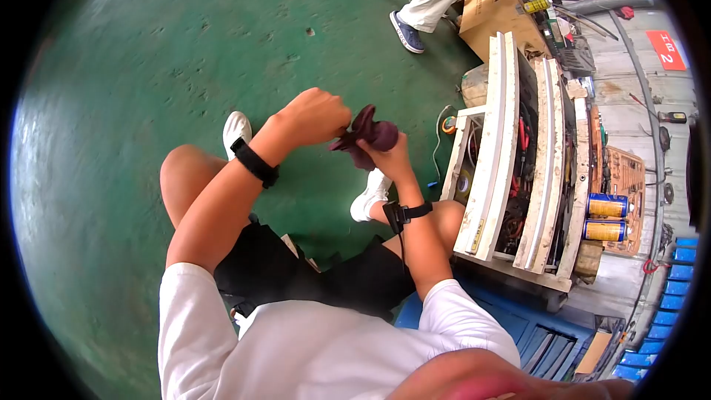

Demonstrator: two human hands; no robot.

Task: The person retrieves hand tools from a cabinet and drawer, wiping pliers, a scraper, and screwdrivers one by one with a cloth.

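Here I have the left hand (pixel 312 115) and right hand (pixel 389 157) both gripping a dark maroon bundle (pixel 379 135) above green floor (pixel 141 67), wide open leftward, the white rack (pixel 490 155) edging close beside the right knee (pixel 446 218), a red sign's (pixel 666 50) "2" legible beyond.

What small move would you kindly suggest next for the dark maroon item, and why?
Perhaps spread the dark maroon item gently between the left hand and right hand, since it looks bunched and both hands are at it.
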